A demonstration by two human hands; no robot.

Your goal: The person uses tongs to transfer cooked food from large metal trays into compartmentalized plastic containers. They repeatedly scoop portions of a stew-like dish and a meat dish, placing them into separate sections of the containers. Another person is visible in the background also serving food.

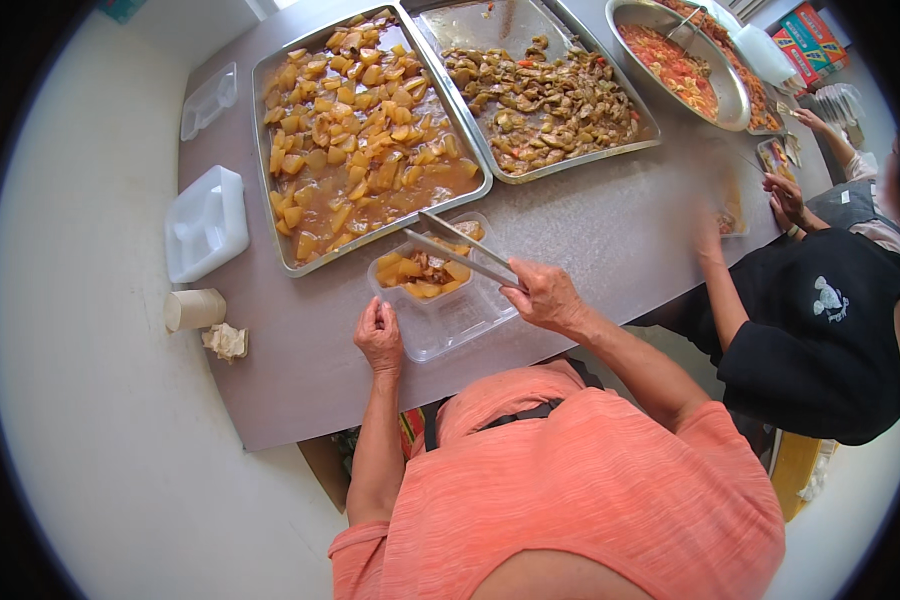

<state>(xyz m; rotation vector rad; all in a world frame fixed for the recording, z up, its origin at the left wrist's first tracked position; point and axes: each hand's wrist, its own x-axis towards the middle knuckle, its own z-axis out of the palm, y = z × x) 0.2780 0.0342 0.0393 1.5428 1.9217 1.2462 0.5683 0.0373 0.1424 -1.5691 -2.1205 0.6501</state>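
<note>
My right hand (551, 296) grips a pair of metal tongs (465, 259). Their tips point up and left, over a clear plastic compartment food container (450, 341). Chunks of stewed, radish-like vegetable with some meat (427, 274) fill its far compartments, while the near part holds no food. My left hand (379, 336) has its fingers pinched at the container's left rim. Just beyond stands a large metal tray (450, 199) of the same brown stew (360, 142). To its right, a second metal tray (570, 166) holds cooked sliced meat and vegetables (547, 97).
At the left lie a stack of translucent containers (206, 225), a clear lid or tray (210, 101), a paper roll (195, 309) and crumpled paper (226, 342). A co-worker in black (817, 330) works at my right. Farther right are a metal bowl (731, 112) with red food and another person's hand (810, 120).
</note>
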